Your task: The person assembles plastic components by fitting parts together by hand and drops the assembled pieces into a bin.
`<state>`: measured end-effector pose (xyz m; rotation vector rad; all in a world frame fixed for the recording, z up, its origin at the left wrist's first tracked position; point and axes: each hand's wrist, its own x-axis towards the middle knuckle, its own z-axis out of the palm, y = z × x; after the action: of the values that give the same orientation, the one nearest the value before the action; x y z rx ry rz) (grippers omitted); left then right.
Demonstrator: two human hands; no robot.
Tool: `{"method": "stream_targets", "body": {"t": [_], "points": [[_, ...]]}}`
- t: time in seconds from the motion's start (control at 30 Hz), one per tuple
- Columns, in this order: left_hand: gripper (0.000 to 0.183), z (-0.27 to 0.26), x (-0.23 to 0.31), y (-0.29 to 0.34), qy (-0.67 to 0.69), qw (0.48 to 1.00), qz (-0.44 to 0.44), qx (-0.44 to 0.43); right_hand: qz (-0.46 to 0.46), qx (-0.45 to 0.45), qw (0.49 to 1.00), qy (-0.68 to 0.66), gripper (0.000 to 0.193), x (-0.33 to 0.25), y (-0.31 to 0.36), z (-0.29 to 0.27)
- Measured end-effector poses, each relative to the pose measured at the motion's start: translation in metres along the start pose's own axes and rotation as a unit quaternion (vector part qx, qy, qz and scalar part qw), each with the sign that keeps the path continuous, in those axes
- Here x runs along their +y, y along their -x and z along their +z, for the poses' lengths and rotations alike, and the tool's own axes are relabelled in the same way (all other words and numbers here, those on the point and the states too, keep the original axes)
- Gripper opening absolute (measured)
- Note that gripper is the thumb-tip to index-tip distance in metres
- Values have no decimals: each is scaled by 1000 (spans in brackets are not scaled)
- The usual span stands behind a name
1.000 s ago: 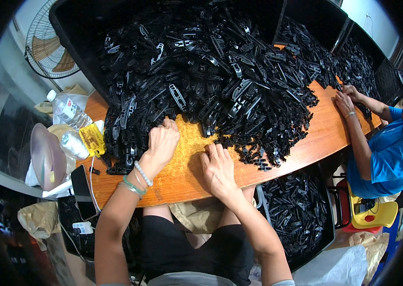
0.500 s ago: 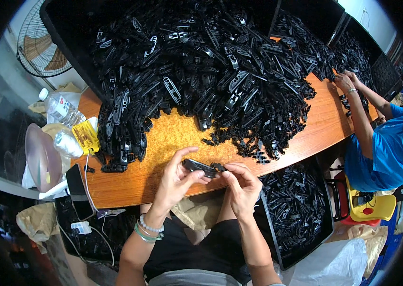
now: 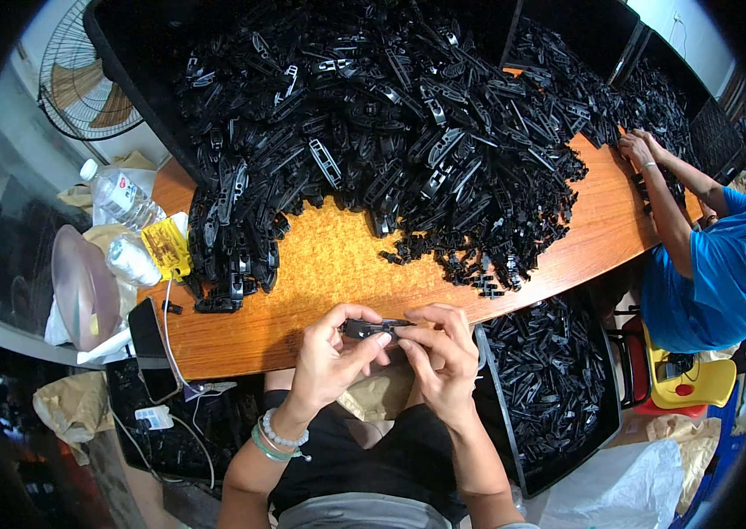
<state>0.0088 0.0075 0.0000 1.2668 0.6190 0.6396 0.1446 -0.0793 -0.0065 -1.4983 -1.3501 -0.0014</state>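
A long black plastic piece [image 3: 359,330] lies level between my two hands, just in front of the table's near edge. My left hand [image 3: 331,357] pinches it between thumb and fingers at its left end. At the piece's right end the fingers of my right hand [image 3: 443,357] are closed, pressing a small dark part against it; the fingertips mostly hide that part. Beyond my hands, a large pile of black plastic pieces [image 3: 320,115] covers the table. Smaller black parts [image 3: 479,264] lie loose along the pile's near right edge.
Below the table at right stands a black bin [image 3: 558,388] of similar pieces. On the left are a water bottle [image 3: 126,198], a yellow tag [image 3: 166,247], a phone [image 3: 152,339] and a white cable [image 3: 167,353]. A co-worker in blue [image 3: 708,282] works at the table's right end.
My hands have come down slightly and closer together. The right fingers now cover the small part, which showed at the piece's right end before. The long piece lies more level.
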Motion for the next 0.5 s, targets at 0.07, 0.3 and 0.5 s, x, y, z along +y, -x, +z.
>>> {"method": "stream_targets", "body": {"t": [0.07, 0.3, 0.5], "points": [[22, 4, 0, 0, -50, 998, 40, -2, 221, -38, 951, -212, 24, -3, 2, 0], [11, 2, 5, -10, -39, 999, 21, -26, 293, -20, 888, -354, 23, 7, 13, 9], [16, -19, -11, -90, 19, 994, 36, 97, 137, -8, 987, -80, 22, 42, -30, 43]]}}
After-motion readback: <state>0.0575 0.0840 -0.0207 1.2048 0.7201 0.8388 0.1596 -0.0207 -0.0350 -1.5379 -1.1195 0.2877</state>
